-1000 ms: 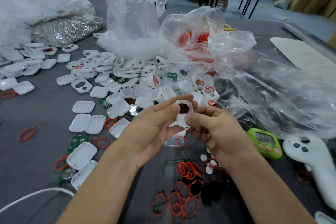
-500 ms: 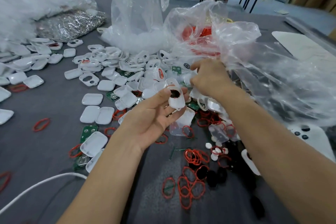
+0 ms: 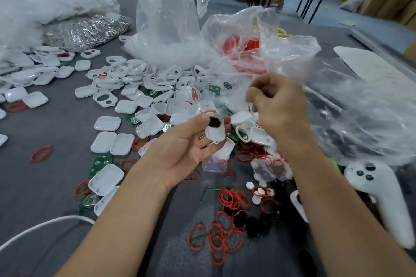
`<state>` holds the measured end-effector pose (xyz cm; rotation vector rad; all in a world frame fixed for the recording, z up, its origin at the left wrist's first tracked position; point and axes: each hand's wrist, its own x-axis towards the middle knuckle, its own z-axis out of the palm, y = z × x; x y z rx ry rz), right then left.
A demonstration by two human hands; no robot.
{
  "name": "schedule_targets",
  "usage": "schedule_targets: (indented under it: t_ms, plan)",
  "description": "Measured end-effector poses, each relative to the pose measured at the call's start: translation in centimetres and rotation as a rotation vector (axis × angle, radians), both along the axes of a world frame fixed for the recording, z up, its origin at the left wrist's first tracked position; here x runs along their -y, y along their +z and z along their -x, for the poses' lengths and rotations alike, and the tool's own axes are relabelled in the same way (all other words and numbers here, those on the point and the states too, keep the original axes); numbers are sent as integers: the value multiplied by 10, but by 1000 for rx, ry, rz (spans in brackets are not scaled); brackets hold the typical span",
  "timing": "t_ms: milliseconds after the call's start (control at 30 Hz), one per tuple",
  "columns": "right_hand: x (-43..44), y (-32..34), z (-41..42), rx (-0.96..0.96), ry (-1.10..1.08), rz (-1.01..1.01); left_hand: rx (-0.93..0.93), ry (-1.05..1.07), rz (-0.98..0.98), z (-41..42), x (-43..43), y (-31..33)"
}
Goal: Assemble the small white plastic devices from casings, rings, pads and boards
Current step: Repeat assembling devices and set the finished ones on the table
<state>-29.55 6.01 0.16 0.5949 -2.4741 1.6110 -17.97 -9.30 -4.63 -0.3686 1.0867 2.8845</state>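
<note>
Pinched between the thumb and fingertips of the left hand [image 3: 189, 144], a small white rounded-rectangular plastic casing [image 3: 215, 132] is held above the upturned palm with its hollow side facing the camera. A round black pad [image 3: 215, 122] fills its upper opening, and a thin red line at the pad's edge looks like a ring already seated. The right hand [image 3: 276, 105] hangs just beyond and to the right of the casing, above the heap of loose white plastic shells [image 3: 144, 87] and in front of a crumpled clear plastic bag [image 3: 292, 51]. Its fingers are curled inward with the back of the hand towards the camera. The hand is blurred, so I cannot tell whether those fingers pinch a part or nothing.

Judging by how things lie, this casing has its pad and probably its ring, and the step in hand is fetching the next piece, likely one of the flat green circuit boards [image 3: 100, 163] scattered on the grey table [image 3: 56, 198]. Loose red rubber rings [image 3: 234, 198] and spare black pads [image 3: 254, 227] lie near the forearms.

The next move calls for a steady left-hand hold. The fetched part must match the casing's outline and be pressed in without dislodging the pad.
</note>
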Motion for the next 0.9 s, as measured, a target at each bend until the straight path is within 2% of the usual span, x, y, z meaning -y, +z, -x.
schedule_targets:
  t_ms: [100, 233, 467, 900]
  plan:
    - [-19, -4, -31, 232, 137, 223, 4, -20, 6, 0, -2, -4]
    - [-24, -17, -46, 347, 246, 215, -14, -85, 55, 2, -5, -7]
    - [-21, -24, -45, 131, 226, 13, -22, -157, 108, 1, -10, -9]
    - [-17, -25, -55, -66, 93, -62, -61, -180, 43, 0, -11, -8]
